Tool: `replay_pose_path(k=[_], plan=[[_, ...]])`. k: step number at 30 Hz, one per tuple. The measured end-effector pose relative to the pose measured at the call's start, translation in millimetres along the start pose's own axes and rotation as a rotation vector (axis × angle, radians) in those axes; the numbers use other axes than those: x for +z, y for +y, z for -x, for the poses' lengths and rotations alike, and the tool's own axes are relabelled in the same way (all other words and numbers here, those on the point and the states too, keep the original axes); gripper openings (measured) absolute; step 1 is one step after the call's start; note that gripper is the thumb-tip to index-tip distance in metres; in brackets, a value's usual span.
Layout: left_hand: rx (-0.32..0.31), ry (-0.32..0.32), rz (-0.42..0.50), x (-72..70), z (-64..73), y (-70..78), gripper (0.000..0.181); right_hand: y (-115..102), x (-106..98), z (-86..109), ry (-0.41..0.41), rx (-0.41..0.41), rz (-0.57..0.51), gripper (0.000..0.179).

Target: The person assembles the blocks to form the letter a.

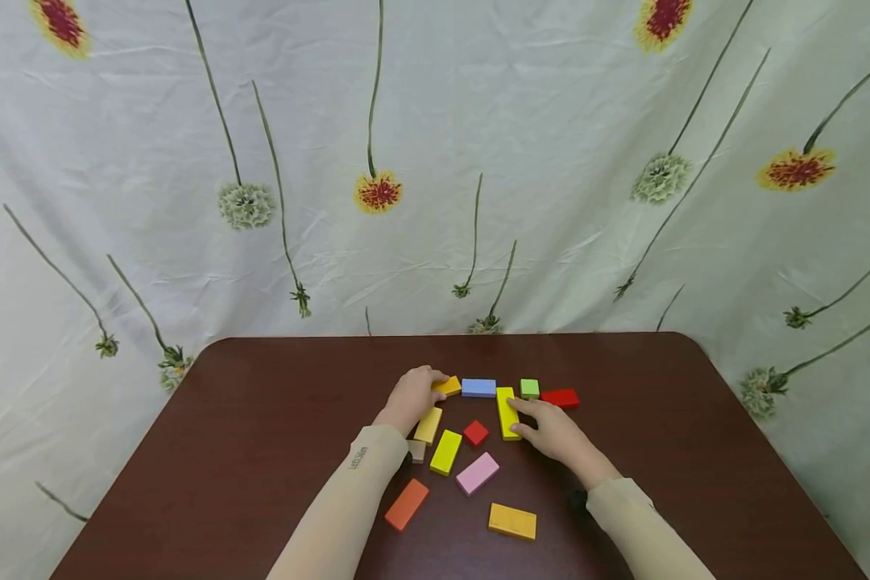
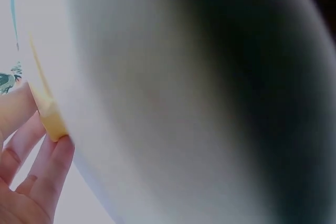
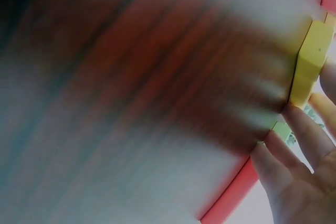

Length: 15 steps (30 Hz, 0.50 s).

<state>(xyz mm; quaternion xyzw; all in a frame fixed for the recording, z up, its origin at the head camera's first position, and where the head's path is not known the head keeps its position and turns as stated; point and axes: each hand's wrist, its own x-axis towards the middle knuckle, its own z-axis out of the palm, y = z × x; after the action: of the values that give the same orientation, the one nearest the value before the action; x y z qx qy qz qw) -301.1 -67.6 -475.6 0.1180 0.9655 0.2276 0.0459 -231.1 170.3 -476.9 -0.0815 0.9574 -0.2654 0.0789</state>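
My left hand (image 1: 411,396) is at the far left of a group of toy blocks and pinches an orange-yellow block (image 1: 449,387) between thumb and fingers. The left wrist view shows the same orange-yellow block (image 2: 54,123) at the fingertips. My right hand (image 1: 557,432) grips a long bright yellow block (image 1: 507,414), thumb towards its near end. Between the two hands lies a blue block (image 1: 478,388). Beyond the right fingers are a green block (image 1: 529,388) and a red block (image 1: 561,398). A small red block (image 1: 476,432) lies left of the gripped yellow one.
Nearer on the dark brown table (image 1: 210,459) lie a pink block (image 1: 478,474), a second yellow block (image 1: 445,452), an orange block (image 1: 407,505) and a mustard block (image 1: 512,522). A pale yellow block (image 1: 428,426) and a beige block (image 1: 416,451) sit beside the left wrist. Behind hangs a flowered cloth (image 1: 435,121).
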Motion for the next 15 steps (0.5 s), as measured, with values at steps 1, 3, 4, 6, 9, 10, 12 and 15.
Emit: replay_pose_path(k=[1,3,4,6,9,10,12,15], plan=[[0.001,-0.001,0.002,-0.1,0.3,-0.4,0.035,-0.3,-0.3,0.2,0.0,0.0,0.002,0.053],[-0.001,-0.002,0.012,-0.6,0.9,-0.8,0.035,-0.2,-0.2,0.1,0.001,0.006,0.008,0.053],[0.0,-0.003,0.014,-1.0,1.3,-0.9,0.035,-0.1,-0.2,0.1,0.002,0.008,0.009,0.053],[-0.003,-0.002,0.02,-1.9,2.4,-0.6,0.035,0.1,-0.1,-0.1,0.004,0.016,0.009,0.053],[-0.003,-0.002,0.025,-3.1,4.2,-0.1,0.035,0.4,0.3,-0.1,0.001,0.023,0.009,0.053],[-0.003,-0.003,0.026,-3.4,4.7,0.0,0.035,0.4,0.2,0.1,-0.001,0.023,0.011,0.053],[0.0,-0.001,0.028,-3.7,5.4,-0.1,0.034,0.7,0.4,0.1,-0.003,0.023,0.016,0.053],[0.004,0.001,0.027,-3.9,5.9,-0.5,0.034,0.6,0.4,0.6,-0.008,0.032,0.017,0.053]])
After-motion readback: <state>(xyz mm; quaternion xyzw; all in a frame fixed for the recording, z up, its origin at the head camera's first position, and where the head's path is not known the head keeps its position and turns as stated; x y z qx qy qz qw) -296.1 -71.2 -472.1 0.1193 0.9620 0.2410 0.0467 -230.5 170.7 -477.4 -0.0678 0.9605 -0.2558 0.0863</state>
